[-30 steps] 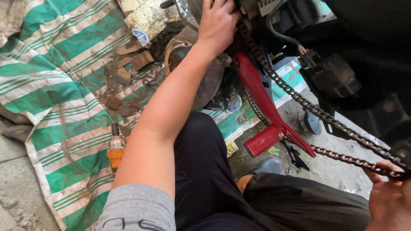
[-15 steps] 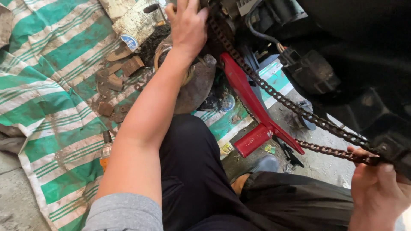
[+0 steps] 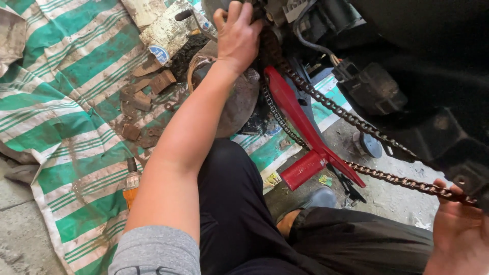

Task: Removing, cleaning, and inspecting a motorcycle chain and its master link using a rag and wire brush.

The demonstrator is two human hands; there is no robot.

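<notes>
Below me, my left hand (image 3: 238,35) reaches forward to the top of the picture, fingers curled over the greasy front end of a drive chain (image 3: 356,122) where it meets a dark engine block (image 3: 407,56); how tightly those fingers grip I cannot tell; my right hand (image 3: 458,234) sits at the lower right corner, its fingers closed around the chain's far end; the chain runs taut in 2 strands between both hands, slanting down from upper middle to right edge; just beneath it lies a red metal stand (image 3: 305,137), touching the concrete floor (image 3: 392,198); to the left a green and white striped tarp (image 3: 61,102) carries rusty metal scraps (image 3: 147,86); an orange bottle (image 3: 131,186) stands on the tarp beside my left forearm; my dark trousers (image 3: 239,214) fill the lower middle.
</notes>
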